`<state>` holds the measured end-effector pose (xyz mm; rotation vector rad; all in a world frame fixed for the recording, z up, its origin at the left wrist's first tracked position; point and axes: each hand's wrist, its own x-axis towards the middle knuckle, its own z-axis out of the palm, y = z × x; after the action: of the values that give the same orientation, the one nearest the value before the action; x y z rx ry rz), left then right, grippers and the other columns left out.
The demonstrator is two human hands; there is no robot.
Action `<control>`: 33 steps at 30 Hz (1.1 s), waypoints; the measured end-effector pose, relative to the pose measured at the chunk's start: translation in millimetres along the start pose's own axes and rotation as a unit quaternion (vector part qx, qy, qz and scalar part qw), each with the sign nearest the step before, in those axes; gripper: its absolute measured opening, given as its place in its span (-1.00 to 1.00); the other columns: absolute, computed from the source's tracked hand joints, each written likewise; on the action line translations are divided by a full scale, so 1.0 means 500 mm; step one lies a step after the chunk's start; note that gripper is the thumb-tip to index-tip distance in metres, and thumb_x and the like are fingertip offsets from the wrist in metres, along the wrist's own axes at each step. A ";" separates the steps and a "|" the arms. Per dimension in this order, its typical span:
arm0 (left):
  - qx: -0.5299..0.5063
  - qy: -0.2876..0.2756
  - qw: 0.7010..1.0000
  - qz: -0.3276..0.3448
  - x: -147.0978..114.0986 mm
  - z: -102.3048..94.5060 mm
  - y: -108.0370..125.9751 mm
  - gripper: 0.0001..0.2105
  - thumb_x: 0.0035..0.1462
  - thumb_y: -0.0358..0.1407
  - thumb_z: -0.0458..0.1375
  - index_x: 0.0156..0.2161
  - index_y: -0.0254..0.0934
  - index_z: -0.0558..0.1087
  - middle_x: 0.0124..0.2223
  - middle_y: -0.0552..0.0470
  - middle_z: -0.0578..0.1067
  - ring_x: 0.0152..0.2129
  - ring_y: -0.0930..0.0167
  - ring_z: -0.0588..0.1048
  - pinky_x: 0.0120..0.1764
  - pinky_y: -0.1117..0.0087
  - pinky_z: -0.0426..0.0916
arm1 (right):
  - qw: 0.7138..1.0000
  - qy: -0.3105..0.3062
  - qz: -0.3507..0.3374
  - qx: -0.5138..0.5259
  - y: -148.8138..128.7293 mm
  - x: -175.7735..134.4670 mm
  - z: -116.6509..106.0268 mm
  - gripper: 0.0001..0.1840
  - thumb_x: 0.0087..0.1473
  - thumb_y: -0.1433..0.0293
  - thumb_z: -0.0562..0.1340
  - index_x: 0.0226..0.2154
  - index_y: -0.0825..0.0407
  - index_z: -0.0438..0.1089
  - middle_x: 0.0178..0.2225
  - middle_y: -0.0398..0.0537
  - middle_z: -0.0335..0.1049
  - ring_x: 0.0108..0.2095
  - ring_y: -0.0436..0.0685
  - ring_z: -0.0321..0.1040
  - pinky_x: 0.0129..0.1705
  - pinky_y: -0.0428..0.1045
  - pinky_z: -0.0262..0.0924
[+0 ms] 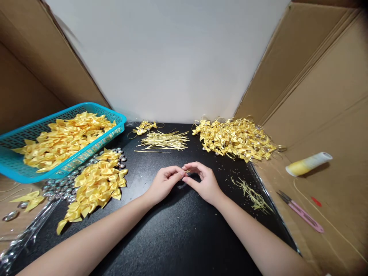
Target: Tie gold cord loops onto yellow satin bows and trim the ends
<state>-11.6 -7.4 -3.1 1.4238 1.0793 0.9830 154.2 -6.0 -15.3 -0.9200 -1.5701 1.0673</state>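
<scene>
My left hand (165, 184) and my right hand (204, 183) meet over the middle of the black table (169, 237), fingertips pinched together. Between them shows a small bit of gold cord (188, 172), mostly hidden by the fingers. Behind the hands lies a bundle of cut gold cords (166, 140), with one strand apart in front of it. To the left is a heap of yellow ribbon bows (96, 186), beside many shiny silver beads (61, 188). A pile of bows with gold loops and beads (235, 138) lies at the back right.
A turquoise basket (69, 168) of yellow bows stands at the left. Thread scraps (253, 195) lie on the right, near pink-handled snips (304, 216) and a yellow-and-white tube (309, 164). A small looped-bow group (145, 127) sits at the back; cardboard walls (313, 76) flank the table.
</scene>
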 end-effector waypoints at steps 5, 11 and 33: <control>0.012 0.006 1.000 -0.002 -0.001 0.001 0.001 -0.76 0.08 -0.19 0.15 -0.47 -0.34 0.47 -0.55 0.12 0.38 -0.57 0.49 0.27 -0.44 0.48 0.15 | 0.999 0.038 0.015 0.019 0.002 0.000 0.003 -0.86 -0.06 0.37 0.35 -0.35 0.00 0.45 -0.35 -0.07 0.53 -0.33 0.09 0.49 -0.19 0.02 0.40; 0.021 0.013 1.000 -0.011 0.000 -0.001 0.000 -0.76 0.06 -0.18 0.14 -0.47 -0.34 0.47 -0.54 0.11 0.40 -0.57 0.48 0.29 -0.44 0.48 0.16 | 0.997 0.064 0.030 0.022 -0.002 0.002 -0.002 -0.88 -0.06 0.37 0.34 -0.38 0.00 0.45 -0.40 -0.09 0.52 -0.37 0.08 0.48 -0.24 0.01 0.41; -0.096 -0.097 0.990 -0.041 0.008 -0.001 0.036 -0.76 0.05 -0.25 0.21 -0.18 -0.31 0.41 -0.34 0.04 0.49 -0.42 0.45 0.45 -0.28 0.40 0.36 | 0.998 0.052 0.017 -0.034 -0.008 0.005 -0.014 -0.89 -0.06 0.40 0.33 -0.37 0.01 0.46 -0.43 -0.10 0.51 -0.45 0.04 0.38 -0.37 -0.03 0.29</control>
<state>-9.2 -4.5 15.0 1.2787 0.8703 0.8467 160.1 -3.8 -9.8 -1.0351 -1.5164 0.9782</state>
